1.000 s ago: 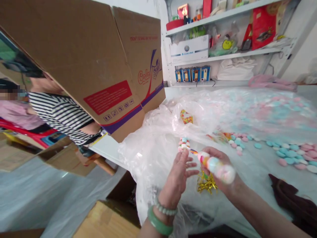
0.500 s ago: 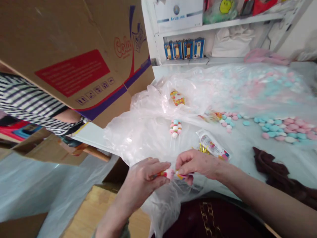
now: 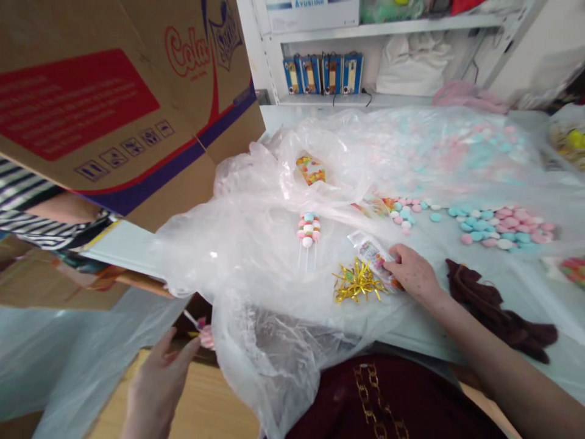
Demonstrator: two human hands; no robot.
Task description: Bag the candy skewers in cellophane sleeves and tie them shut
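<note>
At the lower left, my left hand (image 3: pixel 159 378) is off the table edge with thumb and fingers apart. Just beyond its fingertips is a pink candy lollipop (image 3: pixel 206 336) with a white stick, seemingly loose in the air over a dark box opening. My right hand (image 3: pixel 414 274) has its thumb and fingers closed on the edge of a printed clear plastic pouch (image 3: pixel 372 253) lying on the table. Left of that pouch lies a heap of gold twist ties (image 3: pixel 356 281). Several marshmallow-like candies on sticks (image 3: pixel 308 231) lie farther left on the plastic sheet.
A large cardboard box (image 3: pixel 183 122) stands at the left, with a person's striped sleeve (image 3: pixel 27 195) behind it. Clear plastic sheeting (image 3: pixel 256 244) covers much of the table. Loose pastel candies (image 3: pixel 503 228) and a dark brown cloth (image 3: pixel 493 311) lie at the right.
My hands have parted. The left moved down and left and released the lollipop; the right moved right and up onto the pouch. The gold ties are now uncovered.
</note>
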